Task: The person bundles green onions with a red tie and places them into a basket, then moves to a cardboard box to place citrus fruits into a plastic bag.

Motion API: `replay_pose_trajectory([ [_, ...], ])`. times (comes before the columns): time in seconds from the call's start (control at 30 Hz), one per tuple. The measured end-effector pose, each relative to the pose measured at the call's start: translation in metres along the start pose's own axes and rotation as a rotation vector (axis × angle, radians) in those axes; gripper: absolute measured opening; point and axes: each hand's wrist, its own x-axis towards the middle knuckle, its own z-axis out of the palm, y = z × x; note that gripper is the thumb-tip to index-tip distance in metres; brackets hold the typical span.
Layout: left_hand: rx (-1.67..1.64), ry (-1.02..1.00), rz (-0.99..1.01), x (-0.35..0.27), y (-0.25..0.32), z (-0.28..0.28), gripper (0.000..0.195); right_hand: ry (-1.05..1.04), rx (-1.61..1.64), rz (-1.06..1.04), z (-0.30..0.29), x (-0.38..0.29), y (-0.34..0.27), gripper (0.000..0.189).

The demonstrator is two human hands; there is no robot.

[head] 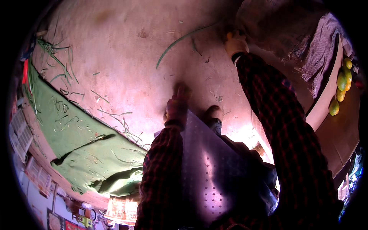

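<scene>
My left hand, dark in shadow and seemingly gloved, is below the middle of the view and touches the upper edge of a translucent plastic sheet with rows of small holes. That sheet hangs down over my front. Higher up and to the right, my right hand wears a pale glove and is at the near edge of a dark, shadowed cloth or sack. Its fingertips are lost in shadow, so its hold cannot be told. A long green leaf strand curves over the floor to the left of this hand.
Left lies a green cloth with a dark strap and scattered green leaf scraps. At right are a frayed woven sack, yellow-green fruits and a brown cardboard surface. A printed carton stands at bottom left.
</scene>
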Motion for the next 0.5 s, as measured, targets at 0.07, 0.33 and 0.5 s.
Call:
replay_pose_trajectory([
  [0.07,-0.042,0.003,0.000,0.012,-0.007,0.008,0.025,0.020,-0.059,0.068,0.008,0.020,0.004,0.070],
  [0.33,-0.736,0.152,-0.319,-0.022,-0.022,0.000,0.026,-0.296,0.129,-0.091,-0.044,-0.064,-0.079,0.066],
  [0.5,-1.263,0.077,-0.673,-0.072,0.030,-0.126,0.042,-0.340,1.163,-0.163,-0.119,-0.157,-0.110,0.062],
])
